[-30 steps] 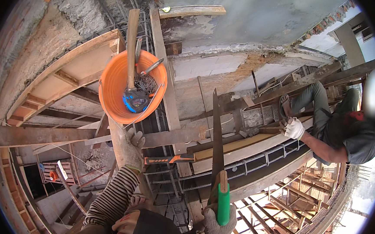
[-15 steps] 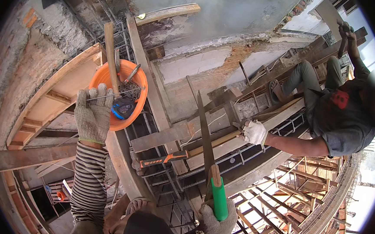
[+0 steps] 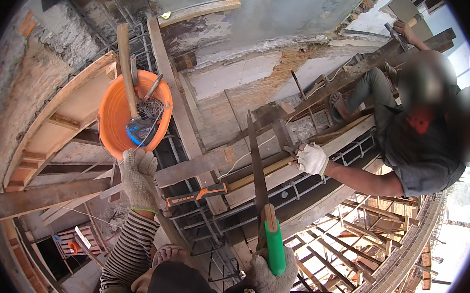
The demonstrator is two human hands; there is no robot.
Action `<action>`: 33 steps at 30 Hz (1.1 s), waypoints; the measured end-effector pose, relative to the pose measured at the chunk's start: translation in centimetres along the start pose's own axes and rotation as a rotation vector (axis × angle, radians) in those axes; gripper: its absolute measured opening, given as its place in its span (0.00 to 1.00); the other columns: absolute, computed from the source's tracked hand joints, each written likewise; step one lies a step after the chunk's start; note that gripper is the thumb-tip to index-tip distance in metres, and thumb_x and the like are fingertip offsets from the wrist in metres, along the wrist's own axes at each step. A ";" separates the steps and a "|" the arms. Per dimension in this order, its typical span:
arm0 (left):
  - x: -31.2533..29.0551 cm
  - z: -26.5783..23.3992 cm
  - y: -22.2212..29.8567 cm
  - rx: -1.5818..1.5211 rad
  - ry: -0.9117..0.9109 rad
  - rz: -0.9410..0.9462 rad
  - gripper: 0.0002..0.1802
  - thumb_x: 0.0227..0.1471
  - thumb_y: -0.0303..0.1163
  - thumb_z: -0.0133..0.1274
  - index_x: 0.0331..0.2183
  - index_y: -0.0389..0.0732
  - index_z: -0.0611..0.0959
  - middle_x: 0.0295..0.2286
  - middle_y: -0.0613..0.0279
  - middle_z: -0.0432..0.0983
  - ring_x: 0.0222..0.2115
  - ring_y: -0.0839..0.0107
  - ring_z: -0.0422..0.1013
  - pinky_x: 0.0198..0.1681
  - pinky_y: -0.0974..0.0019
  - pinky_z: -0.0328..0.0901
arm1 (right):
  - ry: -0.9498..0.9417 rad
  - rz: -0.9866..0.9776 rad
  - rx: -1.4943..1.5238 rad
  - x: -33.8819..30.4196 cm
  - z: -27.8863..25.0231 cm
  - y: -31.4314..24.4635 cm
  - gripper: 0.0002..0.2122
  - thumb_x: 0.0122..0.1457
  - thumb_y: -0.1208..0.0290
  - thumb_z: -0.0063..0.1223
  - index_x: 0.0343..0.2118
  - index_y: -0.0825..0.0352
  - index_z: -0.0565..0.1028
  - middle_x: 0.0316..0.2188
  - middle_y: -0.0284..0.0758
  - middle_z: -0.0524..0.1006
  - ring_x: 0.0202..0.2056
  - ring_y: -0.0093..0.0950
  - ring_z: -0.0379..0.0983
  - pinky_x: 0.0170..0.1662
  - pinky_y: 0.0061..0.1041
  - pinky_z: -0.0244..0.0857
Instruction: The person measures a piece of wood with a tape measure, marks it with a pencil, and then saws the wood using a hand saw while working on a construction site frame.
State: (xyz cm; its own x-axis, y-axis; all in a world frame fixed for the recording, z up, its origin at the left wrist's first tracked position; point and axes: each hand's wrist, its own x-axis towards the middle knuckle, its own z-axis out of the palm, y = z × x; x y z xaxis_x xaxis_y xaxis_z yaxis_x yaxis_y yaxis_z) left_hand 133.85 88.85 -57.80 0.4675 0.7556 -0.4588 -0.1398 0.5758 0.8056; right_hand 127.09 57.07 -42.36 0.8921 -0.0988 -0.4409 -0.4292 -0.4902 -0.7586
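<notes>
My right hand [image 3: 273, 280], in a knit glove, is closed round the green handle of a handsaw [image 3: 258, 175], its long blade pointing up and away. My gloved left hand [image 3: 139, 179] is at the near rim of an orange bucket [image 3: 108, 118], fingers curled. A thin metal rod [image 3: 153, 130] seems to rise from its fingertips across the bucket; the grip itself is partly hidden. In the bucket are a wooden-handled tool [image 3: 126, 65], a blue and black tape measure [image 3: 138, 132] and a tangle of nails or wire [image 3: 151, 109].
An orange and black handled tool [image 3: 197, 194] lies across the boards. Rebar cages [image 3: 207, 226] run between formwork planks [image 3: 195, 168]. At right a co-worker sits, one gloved hand [image 3: 311, 159] on the formwork, the other raised with a hammer [image 3: 398, 37]. Timber framing [image 3: 348, 244] stands lower down.
My left hand has dropped from over the bucket to below its near rim, and the rod has turned steeper. The saw stays nearly still. The co-worker leans in, hammer shifted left.
</notes>
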 end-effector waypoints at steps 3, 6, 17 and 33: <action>-4.7 0.0 -1.4 0.183 -0.030 -0.281 0.18 0.66 0.49 0.56 0.48 0.47 0.78 0.34 0.71 0.76 0.33 0.71 0.75 0.42 0.64 0.72 | -0.078 0.146 -0.024 0.5 -0.7 0.4 0.15 0.55 0.56 0.68 0.34 0.65 0.83 0.32 0.39 0.80 0.35 0.38 0.80 0.41 0.37 0.71; -8.3 0.8 1.4 0.360 -0.819 -0.339 0.31 0.67 0.53 0.51 0.56 0.35 0.74 0.42 0.57 0.78 0.39 0.66 0.80 0.44 0.60 0.77 | -0.074 -0.041 -0.083 0.9 -0.2 0.6 0.15 0.58 0.57 0.67 0.39 0.65 0.81 0.33 0.36 0.80 0.33 0.31 0.77 0.38 0.30 0.69; -13.7 9.2 8.4 0.021 -1.766 -0.629 0.53 0.56 0.60 0.62 0.63 0.25 0.64 0.56 0.35 0.71 0.54 0.43 0.74 0.58 0.49 0.68 | 0.043 -0.131 -0.086 0.5 0.5 3.0 0.14 0.59 0.68 0.68 0.42 0.67 0.76 0.30 0.29 0.76 0.31 0.21 0.72 0.36 0.25 0.69; -15.6 7.6 9.7 -0.474 -2.057 -0.314 0.60 0.61 0.60 0.57 0.66 0.17 0.52 0.63 0.18 0.55 0.65 0.32 0.60 0.70 0.47 0.51 | 0.062 0.005 0.207 1.0 1.1 -0.3 0.15 0.58 0.70 0.65 0.46 0.69 0.76 0.33 0.33 0.78 0.33 0.23 0.74 0.39 0.25 0.70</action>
State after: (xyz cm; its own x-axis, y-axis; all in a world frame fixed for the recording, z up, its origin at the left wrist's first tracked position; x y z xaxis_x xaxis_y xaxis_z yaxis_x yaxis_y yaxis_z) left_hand 131.84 80.26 -39.98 0.5121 -0.4996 0.6986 0.1134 0.8456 0.5216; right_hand 127.97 58.07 -43.06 0.8942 -0.1569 -0.4193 -0.4477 -0.3018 -0.8417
